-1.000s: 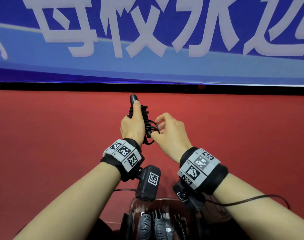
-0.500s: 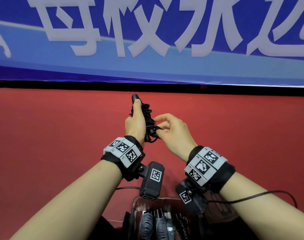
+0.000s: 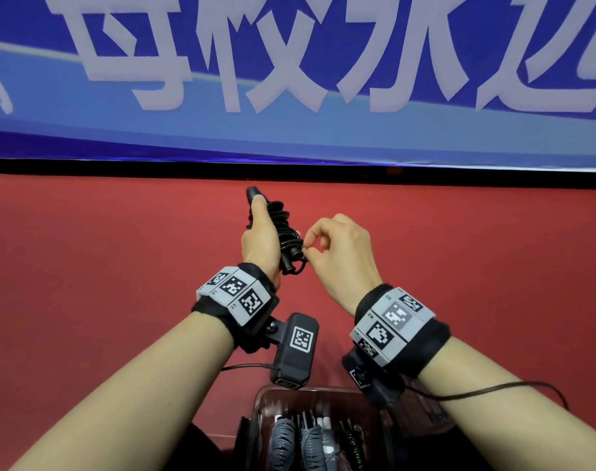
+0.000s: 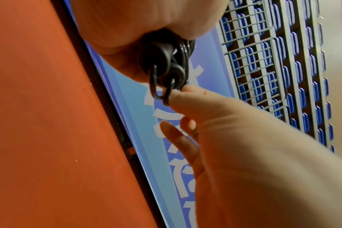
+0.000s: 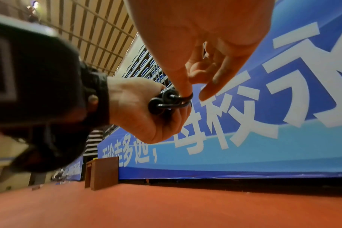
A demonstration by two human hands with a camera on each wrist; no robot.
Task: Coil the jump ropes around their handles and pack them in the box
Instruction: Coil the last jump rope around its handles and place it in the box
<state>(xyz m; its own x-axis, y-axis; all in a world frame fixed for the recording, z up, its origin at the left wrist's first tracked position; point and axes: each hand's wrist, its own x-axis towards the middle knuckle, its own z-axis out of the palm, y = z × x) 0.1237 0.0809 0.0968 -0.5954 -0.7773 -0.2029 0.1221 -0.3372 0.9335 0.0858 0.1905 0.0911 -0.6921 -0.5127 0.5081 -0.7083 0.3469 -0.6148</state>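
Note:
My left hand (image 3: 261, 243) grips a black jump rope bundle (image 3: 283, 232), both handles held together upright with the cord coiled around them. The handle ends (image 4: 166, 61) point toward the left wrist camera, and a short cord loop (image 4: 162, 91) hangs from them. My right hand (image 3: 337, 253) pinches that loop (image 5: 185, 98) between thumb and forefinger just right of the bundle; its other fingers are loosely curled. Below my wrists, a dark clear plastic box (image 3: 256, 409) holds several coiled ropes (image 3: 310, 443) with grey and black handles.
A red floor (image 3: 103, 300) spreads all around. A blue banner with large white characters (image 3: 290, 79) stands along its far edge. In the right wrist view a brown wooden stand (image 5: 101, 174) sits at the banner's left end. Wrist camera cables trail by the box.
My right hand has shifted slightly right and lifted, its fingers now pinching the cord loop at the handles' lower end. The left hand keeps the bundle upright in nearly the same place.

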